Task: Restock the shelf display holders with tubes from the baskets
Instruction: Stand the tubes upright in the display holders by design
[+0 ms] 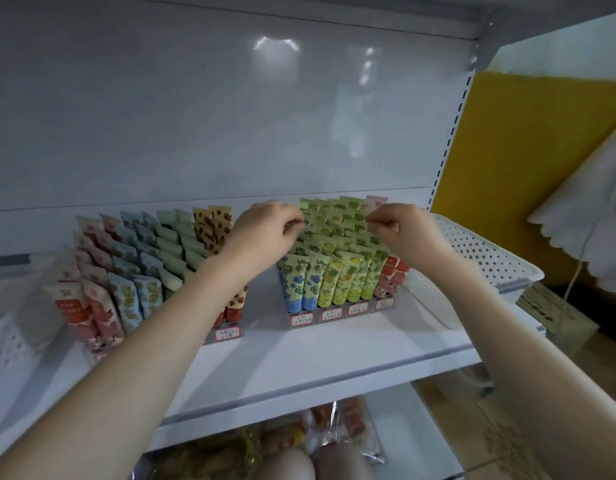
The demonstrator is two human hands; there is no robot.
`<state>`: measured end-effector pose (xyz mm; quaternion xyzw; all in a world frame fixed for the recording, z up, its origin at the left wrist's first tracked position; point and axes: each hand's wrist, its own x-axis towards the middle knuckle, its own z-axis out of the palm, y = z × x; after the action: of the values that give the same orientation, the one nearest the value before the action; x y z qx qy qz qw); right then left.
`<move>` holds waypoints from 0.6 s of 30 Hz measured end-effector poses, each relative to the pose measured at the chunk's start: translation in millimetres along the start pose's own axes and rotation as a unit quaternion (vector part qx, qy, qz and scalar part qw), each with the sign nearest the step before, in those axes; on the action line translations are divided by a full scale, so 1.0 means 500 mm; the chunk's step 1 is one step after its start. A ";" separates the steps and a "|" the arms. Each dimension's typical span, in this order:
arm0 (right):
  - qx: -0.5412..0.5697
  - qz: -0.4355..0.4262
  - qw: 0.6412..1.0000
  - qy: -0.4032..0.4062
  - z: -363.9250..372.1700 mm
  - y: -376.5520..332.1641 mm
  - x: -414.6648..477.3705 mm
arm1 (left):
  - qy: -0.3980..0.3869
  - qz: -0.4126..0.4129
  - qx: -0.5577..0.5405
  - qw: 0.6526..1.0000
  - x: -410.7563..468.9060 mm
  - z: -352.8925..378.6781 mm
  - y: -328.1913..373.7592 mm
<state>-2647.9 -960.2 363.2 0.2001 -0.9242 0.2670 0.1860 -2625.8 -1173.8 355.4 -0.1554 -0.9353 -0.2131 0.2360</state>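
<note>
- Both hands reach to the back rows of a display holder (pixel 334 315). The left hand (pixel 265 233) and right hand (pixel 402 230) have their fingers curled, and each appears to pinch a crimped top among the green tubes (pixel 337 220) between them.
- Tubes stand packed upright in stepped rows, caps down, directly between and below the 2 hands. Blue-flowered and yellow ones fill the front row, nearer the wrists.
- Another holder (pixel 227 332), stocked with pink, blue, green and red-spotted tubes, sits just left of the left forearm.
- 1 white perforated basket (pixel 483 251) lies just right of the right hand; its contents are hidden from this angle.
- By their look, the tubes are light, soft-walled and smooth. The flat crimped end is probably the stiffest place to pinch, while squeezing the body could dent it or nudge neighbouring tubes out of line.
</note>
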 end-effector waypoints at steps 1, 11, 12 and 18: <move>-0.002 0.001 1.000 -0.001 -0.004 0.002 -0.015 | -0.002 -0.001 0.000 1.000 -0.011 -0.001 0.006; -0.015 0.008 1.000 -0.025 0.027 0.015 -0.071 | -0.024 0.052 0.015 0.998 -0.026 0.045 0.069; -0.015 0.007 1.000 -0.024 0.036 0.016 -0.068 | -0.029 0.052 0.017 0.998 -0.020 0.054 0.070; -0.038 -0.021 0.999 -0.008 0.070 0.021 -0.038 | -0.046 0.068 0.037 0.996 0.005 0.074 0.060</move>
<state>-2644.9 -966.9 322.7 0.2145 -0.9307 0.2262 0.1913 -2629.9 -1129.9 337.0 -0.2191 -0.9396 -0.1547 0.2125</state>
